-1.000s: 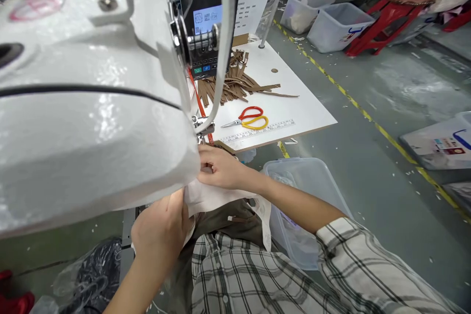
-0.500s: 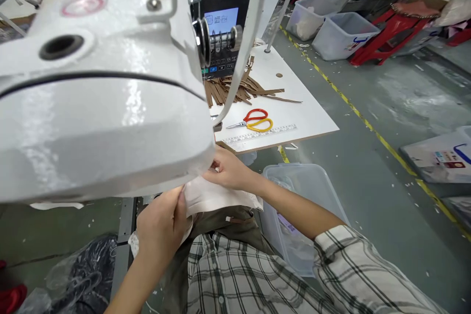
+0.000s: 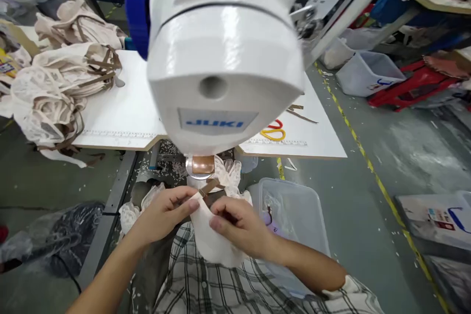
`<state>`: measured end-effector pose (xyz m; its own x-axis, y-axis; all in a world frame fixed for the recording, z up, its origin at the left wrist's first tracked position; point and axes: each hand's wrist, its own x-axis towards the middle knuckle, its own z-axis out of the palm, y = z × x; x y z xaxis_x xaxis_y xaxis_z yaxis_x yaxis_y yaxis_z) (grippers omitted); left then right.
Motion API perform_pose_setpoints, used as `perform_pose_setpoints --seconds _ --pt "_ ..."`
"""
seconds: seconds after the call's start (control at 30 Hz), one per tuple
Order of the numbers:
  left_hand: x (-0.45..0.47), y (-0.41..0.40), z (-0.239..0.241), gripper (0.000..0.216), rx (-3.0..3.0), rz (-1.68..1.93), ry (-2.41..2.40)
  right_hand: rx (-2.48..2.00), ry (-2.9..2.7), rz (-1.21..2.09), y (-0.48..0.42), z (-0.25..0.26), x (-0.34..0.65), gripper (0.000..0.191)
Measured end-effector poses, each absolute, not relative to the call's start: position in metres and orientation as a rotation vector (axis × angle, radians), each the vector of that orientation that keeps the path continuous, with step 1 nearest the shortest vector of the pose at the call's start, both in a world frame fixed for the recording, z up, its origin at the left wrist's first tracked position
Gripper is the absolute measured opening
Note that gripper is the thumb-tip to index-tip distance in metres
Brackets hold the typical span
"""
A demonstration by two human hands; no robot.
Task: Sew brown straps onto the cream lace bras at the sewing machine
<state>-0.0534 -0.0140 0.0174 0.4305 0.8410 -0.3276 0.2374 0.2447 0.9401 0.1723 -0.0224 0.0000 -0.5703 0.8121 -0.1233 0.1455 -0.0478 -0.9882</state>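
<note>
A cream fabric piece (image 3: 211, 243) hangs over my lap, with white lace (image 3: 228, 172) at its far side and a brown strap (image 3: 208, 187) at its upper corner. My left hand (image 3: 167, 212) pinches that corner where the strap meets the cloth. On the opposite side, my right hand (image 3: 241, 223) has curled fingers on the edge of the same piece; its fingertips are partly hidden. Just beyond both hands is the head of a white sewing machine (image 3: 221, 59), above a small bed with a copper-coloured plate (image 3: 203, 164). The needle area is out of sight.
A heap of cream lace garments (image 3: 55, 93) with brown straps lies on the left table (image 3: 125, 103). Scissors (image 3: 274, 134) and brown strips (image 3: 303, 115) are on the right table (image 3: 327, 142). A clear plastic bin (image 3: 322, 221) stands on the floor by my right arm.
My view has swung left and back, bringing the machine's front and the left garment heap into sight. The fabric piece is now in front of the machine, its brown strap showing.
</note>
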Motion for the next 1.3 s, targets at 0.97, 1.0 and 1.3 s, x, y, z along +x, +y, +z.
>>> perform_pose_setpoints --seconds 0.97,1.0,1.3 --pt "-0.046 -0.050 -0.058 0.036 0.915 1.084 1.557 -1.011 -1.869 0.818 -0.017 -0.098 0.111 0.016" --pt "-0.045 -0.051 -0.052 0.034 0.920 1.087 1.556 -0.997 -1.859 0.813 -0.015 -0.092 0.115 0.018" --pt "-0.037 -0.057 -0.031 0.031 0.822 1.004 1.456 -1.066 -1.940 0.755 -0.006 -0.070 0.117 0.022"
